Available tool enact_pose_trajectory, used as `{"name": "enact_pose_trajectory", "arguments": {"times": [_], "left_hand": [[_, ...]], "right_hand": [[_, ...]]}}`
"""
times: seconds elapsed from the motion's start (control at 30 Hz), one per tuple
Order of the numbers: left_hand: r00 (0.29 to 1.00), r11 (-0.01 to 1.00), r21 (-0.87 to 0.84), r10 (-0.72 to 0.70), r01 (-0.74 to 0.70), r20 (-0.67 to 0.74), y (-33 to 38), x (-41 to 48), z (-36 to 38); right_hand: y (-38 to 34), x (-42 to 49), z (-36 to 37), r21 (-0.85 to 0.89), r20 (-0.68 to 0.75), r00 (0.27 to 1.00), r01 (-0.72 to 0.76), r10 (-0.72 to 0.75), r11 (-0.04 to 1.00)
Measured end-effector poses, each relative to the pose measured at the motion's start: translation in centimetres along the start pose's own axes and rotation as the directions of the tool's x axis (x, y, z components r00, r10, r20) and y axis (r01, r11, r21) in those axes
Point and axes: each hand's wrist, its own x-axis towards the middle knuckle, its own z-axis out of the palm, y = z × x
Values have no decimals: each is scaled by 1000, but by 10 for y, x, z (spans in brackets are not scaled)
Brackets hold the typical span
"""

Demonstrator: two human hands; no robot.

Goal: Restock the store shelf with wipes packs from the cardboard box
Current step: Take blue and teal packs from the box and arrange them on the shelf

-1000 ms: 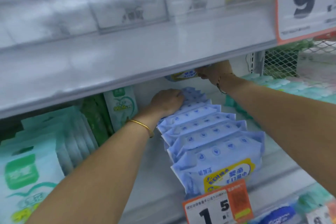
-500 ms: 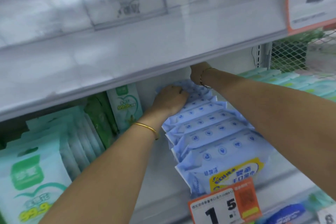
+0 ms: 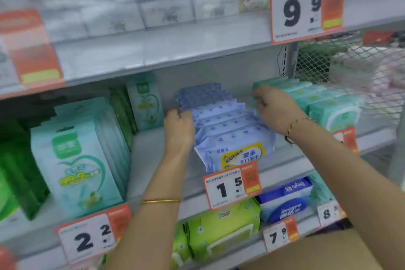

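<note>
Reaching onto the middle white metal shelf (image 3: pixel 153 155), you have both hands on the row of pale blue plastic wipes packs (image 3: pixel 230 136), which stand upright one behind another from the shelf's front lip back toward the rear wall. Your left hand (image 3: pixel 178 129) is at the row's left side, its fingers curled over the left edges of the packs near the back, gripping them. Your right hand (image 3: pixel 274 107) lies against the row's right side, with its fingertips at the back, just beside the corner of the mint-green wipes packs (image 3: pixel 328 107) that stand to the right. The blur hides whether that hand clasps anything or only rests there, so I cannot tell. A thin gold bangle (image 3: pixel 160 201) circles your left forearm and a fine gold chain bracelet (image 3: pixel 295 124) your right wrist.

An orange-and-white price tag reading 1.5 (image 3: pixel 232 186) hangs on the shelf lip just below the front blue pack. Left of the row, past a bare strip of shelf, stand tall pale teal pouches with green labels (image 3: pixel 83 160). On the shelf below lie lime-green wipes packs (image 3: pixel 223 226) and, to their right, a dark blue and white pack (image 3: pixel 287 199). A large 9.9 price sign (image 3: pixel 302 9) hangs from the shelf above. A tan surface (image 3: pixel 306 252) fills the bottom right corner; whether it is the cardboard box is unclear.
</note>
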Motion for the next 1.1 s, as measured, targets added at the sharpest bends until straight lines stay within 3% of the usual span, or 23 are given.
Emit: {"name": "enact_pose_trajectory", "arguments": {"times": [0.13, 0.27, 0.37, 0.47, 0.57, 0.63, 0.73, 0.8, 0.9, 1.1], "left_hand": [[914, 904, 133, 400, -406, 72, 3, -78, -9], [714, 718, 115, 637, -687, 290, -28, -185, 0], [618, 689, 138, 521, -712, 588, -79, -240, 23], [427, 604, 171, 310, -779, 849, -135, -274, 44], [224, 465, 189, 20, -865, 974, -183, -287, 52], [138, 403, 181, -133, -897, 981, -202, -290, 54], [80, 333, 149, -214, -931, 974, -212, -294, 62], [60, 330, 131, -216, -935, 975, -213, -300, 67], [41, 351, 114, -208, -930, 977, -216, -305, 70], [70, 384, 190, -306, -904, 949, -214, -306, 69]], "right_hand": [[7, -82, -20, 25, -160, 984, 80, -75, 996], [37, -183, -18, 101, -202, 978, 70, -48, 992], [91, -242, 11, 139, -38, 992, -112, 118, 984], [154, -288, 49, 66, 202, 928, -333, 314, 941], [207, -327, 88, -124, 438, 735, -522, 519, 844], [237, -350, 117, -274, 542, 572, -572, 615, 773], [270, -371, 161, -436, 600, 363, -600, 713, 671], [284, -378, 191, -490, 581, 264, -643, 770, 589], [295, -387, 233, -558, 542, 173, -658, 822, 506], [304, -407, 284, -701, 538, 71, -515, 840, 493]]}}
